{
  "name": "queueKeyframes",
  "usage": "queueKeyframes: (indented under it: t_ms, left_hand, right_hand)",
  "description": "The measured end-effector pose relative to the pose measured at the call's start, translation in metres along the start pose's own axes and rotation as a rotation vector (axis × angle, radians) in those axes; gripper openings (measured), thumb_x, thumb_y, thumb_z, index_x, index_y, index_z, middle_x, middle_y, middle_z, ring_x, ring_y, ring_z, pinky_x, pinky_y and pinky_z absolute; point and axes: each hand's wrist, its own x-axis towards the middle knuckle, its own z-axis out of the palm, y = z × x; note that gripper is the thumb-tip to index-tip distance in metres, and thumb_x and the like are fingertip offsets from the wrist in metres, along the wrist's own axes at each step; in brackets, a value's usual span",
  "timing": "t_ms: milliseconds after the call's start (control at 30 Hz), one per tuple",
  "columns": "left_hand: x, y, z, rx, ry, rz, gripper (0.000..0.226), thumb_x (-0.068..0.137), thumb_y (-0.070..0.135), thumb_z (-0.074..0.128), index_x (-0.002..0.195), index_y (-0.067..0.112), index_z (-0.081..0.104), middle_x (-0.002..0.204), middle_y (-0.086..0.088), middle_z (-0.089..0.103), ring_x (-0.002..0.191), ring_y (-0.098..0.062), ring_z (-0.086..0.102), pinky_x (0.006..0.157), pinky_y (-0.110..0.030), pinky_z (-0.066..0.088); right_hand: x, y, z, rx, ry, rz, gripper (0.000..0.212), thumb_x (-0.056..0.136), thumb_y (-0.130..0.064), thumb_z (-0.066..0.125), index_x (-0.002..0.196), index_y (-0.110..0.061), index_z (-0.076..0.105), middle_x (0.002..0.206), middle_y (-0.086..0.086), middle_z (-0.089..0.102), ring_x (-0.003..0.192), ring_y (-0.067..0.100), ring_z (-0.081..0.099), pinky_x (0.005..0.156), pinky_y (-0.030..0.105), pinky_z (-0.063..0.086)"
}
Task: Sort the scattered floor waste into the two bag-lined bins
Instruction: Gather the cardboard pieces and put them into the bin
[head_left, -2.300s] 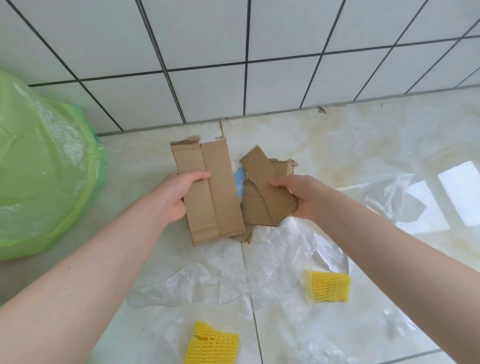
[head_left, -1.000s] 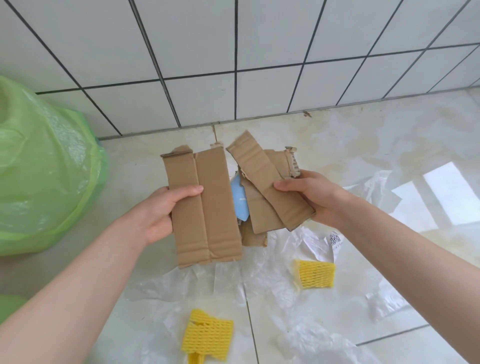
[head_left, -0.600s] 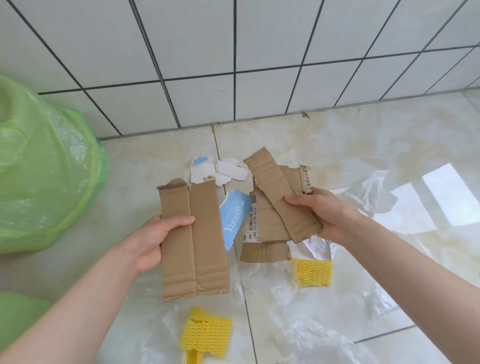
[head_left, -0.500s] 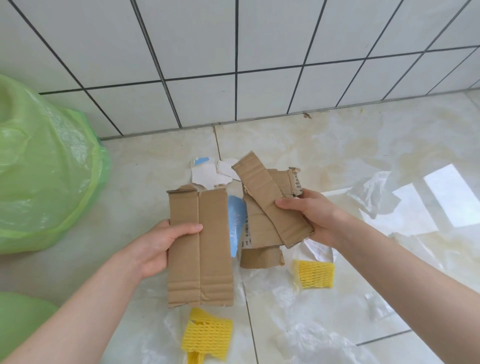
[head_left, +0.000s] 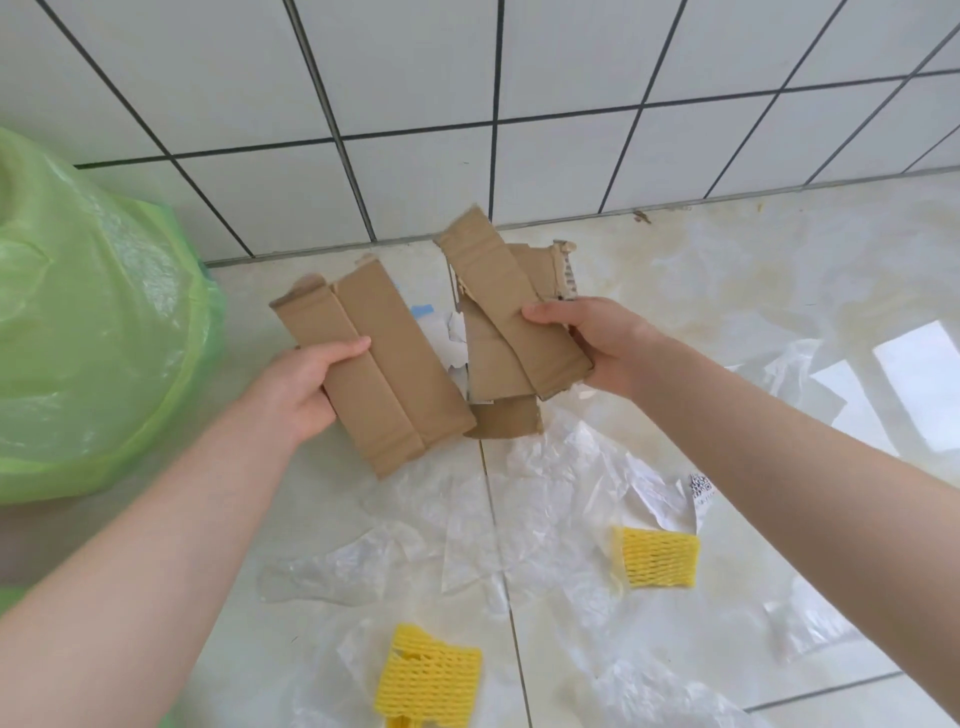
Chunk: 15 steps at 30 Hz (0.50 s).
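Head view: the left hand (head_left: 304, 384) grips a creased cardboard strip (head_left: 374, 364), thumb over its face and fingers (head_left: 327, 400) curled behind it. The right hand (head_left: 597, 345) holds a fan of torn cardboard pieces (head_left: 511, 322), thumb clamped on top and the other fingers hidden underneath. Both loads are in the air above the floor (head_left: 727, 270), near the tiled wall (head_left: 415, 104), and the two bundles sit just beside each other without clearly touching.

Between and below them some white paper scraps (head_left: 447, 338) with a bit of blue lie on the floor. Closer to the person lie crumpled clear plastic film (head_left: 545, 519) and two yellow foam nets (head_left: 655, 557), one to the right and one near the bottom edge. A green bag-lined bin (head_left: 88, 322) stands at the left, close to the left hand; a sliver of green at the bottom left edge may be the second bin, though too little shows to be sure.

The step in hand looks like gathering the cardboard, with most of the waste not yet sorted. The next move probably calls for carrying both bundles over the rim of the right bin and letting go above the opening, keeping the loose fan on the right from slipping apart on the way.
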Motion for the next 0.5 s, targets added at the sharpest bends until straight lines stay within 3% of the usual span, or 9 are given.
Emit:
queueKeyframes:
  t_ms: [167, 300, 400, 500]
  left_hand:
    - [0.02, 0.031, 0.009, 0.147, -0.011, 0.083, 0.04, 0.077, 0.0, 0.071, 0.116, 0.003, 0.063, 0.106, -0.012, 0.071, 0.083, -0.019, 0.073, 0.061, -0.033, 0.06]
    - [0.031, 0.035, 0.025, 0.25, 0.04, 0.088, 0.05, 0.072, -0.004, 0.075, 0.12, 0.0, 0.058, 0.108, -0.015, 0.07, 0.087, -0.023, 0.071, 0.062, -0.034, 0.059]
    - [0.038, 0.027, 0.033, 0.336, 0.081, 0.087, 0.049, 0.071, -0.006, 0.076, 0.116, 0.0, 0.06, 0.108, -0.016, 0.069, 0.088, -0.023, 0.069, 0.07, -0.034, 0.056]
    - [0.042, 0.021, 0.037, 0.39, 0.122, 0.112, 0.052, 0.068, -0.002, 0.079, 0.116, 0.002, 0.059, 0.107, -0.013, 0.069, 0.094, -0.025, 0.068, 0.079, -0.036, 0.056]
  right_hand:
    - [0.024, -0.008, 0.019, -0.013, -0.033, -0.023, 0.042, 0.081, -0.011, 0.071, 0.121, -0.003, 0.059, 0.115, 0.014, 0.069, 0.099, 0.028, 0.069, 0.073, 0.038, 0.059]
    - [0.041, -0.01, 0.027, -0.059, 0.108, -0.082, 0.042, 0.078, -0.005, 0.074, 0.117, -0.003, 0.06, 0.111, 0.014, 0.068, 0.094, 0.028, 0.068, 0.077, 0.038, 0.059]
    - [0.052, -0.008, 0.028, -0.234, 0.206, -0.123, 0.046, 0.073, -0.008, 0.078, 0.115, -0.008, 0.062, 0.113, 0.012, 0.067, 0.1, 0.028, 0.066, 0.09, 0.042, 0.054]
    - [0.058, -0.006, 0.03, -0.318, 0.264, -0.138, 0.046, 0.073, -0.01, 0.079, 0.115, -0.01, 0.061, 0.112, 0.009, 0.066, 0.1, 0.026, 0.064, 0.091, 0.041, 0.054]
